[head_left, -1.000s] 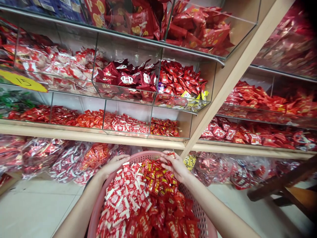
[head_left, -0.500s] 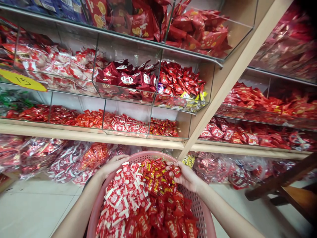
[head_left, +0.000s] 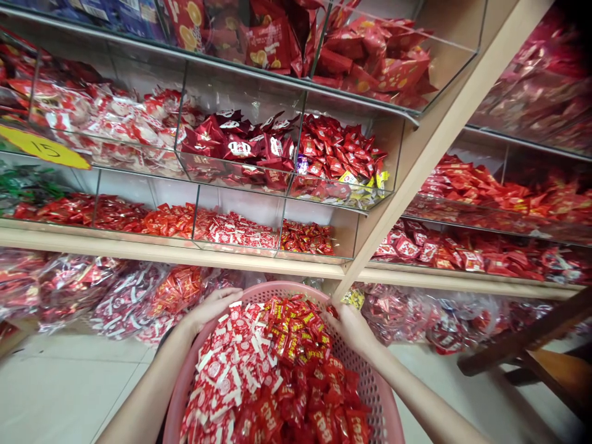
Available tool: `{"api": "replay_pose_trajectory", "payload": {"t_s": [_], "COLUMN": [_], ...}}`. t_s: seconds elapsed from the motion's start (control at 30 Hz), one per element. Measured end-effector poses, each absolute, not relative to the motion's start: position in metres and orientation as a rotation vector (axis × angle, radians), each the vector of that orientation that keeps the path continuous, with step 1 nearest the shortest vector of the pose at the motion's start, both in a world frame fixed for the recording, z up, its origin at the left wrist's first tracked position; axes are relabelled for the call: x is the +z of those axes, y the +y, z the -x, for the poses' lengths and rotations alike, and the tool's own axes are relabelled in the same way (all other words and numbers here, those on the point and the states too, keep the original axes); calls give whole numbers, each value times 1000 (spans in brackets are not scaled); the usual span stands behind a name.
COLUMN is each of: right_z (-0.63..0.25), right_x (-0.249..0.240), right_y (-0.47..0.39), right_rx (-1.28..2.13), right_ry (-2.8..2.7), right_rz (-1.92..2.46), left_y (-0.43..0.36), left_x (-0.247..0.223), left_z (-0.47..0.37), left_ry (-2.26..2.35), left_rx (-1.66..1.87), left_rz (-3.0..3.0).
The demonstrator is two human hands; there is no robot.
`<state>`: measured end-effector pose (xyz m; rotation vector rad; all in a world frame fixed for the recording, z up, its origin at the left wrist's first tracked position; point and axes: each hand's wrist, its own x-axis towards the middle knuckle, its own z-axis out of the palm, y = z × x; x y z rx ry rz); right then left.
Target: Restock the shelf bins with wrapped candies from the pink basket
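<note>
A pink perforated basket (head_left: 386, 394) holds wrapped candies: red-and-white ones (head_left: 226, 370) on the left, red-and-yellow ones (head_left: 296, 327) at the back, larger red ones (head_left: 300, 407) at the front. My left hand (head_left: 215, 308) grips the basket's back left rim, its fingers over the edge. My right hand (head_left: 351, 327) is at the back right rim, with its fingers curled inward beside the red-and-yellow candies. A bit of red wrapper shows at its fingertips.
Shelves with clear bins of candies (head_left: 240, 231) stand ahead. Bagged candies (head_left: 124, 302) lie below the bottom shelf board (head_left: 139, 250). A yellow price tag (head_left: 44, 148) hangs at left. A dark wooden stool (head_left: 522, 339) stands at right.
My right hand has moved slightly right, from over the red-and-yellow candies to the basket's rim. The red candy it held is now mostly hidden. My left hand has not moved.
</note>
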<state>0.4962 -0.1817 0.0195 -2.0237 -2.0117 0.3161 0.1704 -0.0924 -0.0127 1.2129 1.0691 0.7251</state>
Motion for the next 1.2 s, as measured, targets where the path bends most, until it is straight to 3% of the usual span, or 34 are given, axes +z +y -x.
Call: {"api": "replay_pose_trajectory", "payload": {"t_s": [0.43, 0.77, 0.93, 1.2], "right_z": [-486, -480, -460, -415], "right_x": [10, 21, 24, 30], "right_y": [-184, -177, -171, -148], "right_rx": [161, 498, 551, 294], "right_ry": [-2107, -1809, -1944, -2302], "right_rz": [2009, 1701, 1493, 1421], "left_y": [-93, -93, -92, -91], "left_x": [-10, -12, -13, -16], "left_z": [-171, -171, -170, -168], "left_ry": [1072, 1050, 1078, 1072], "left_rx": [730, 718, 733, 750], "left_rz": [-1189, -1183, -1209, -1236]}}
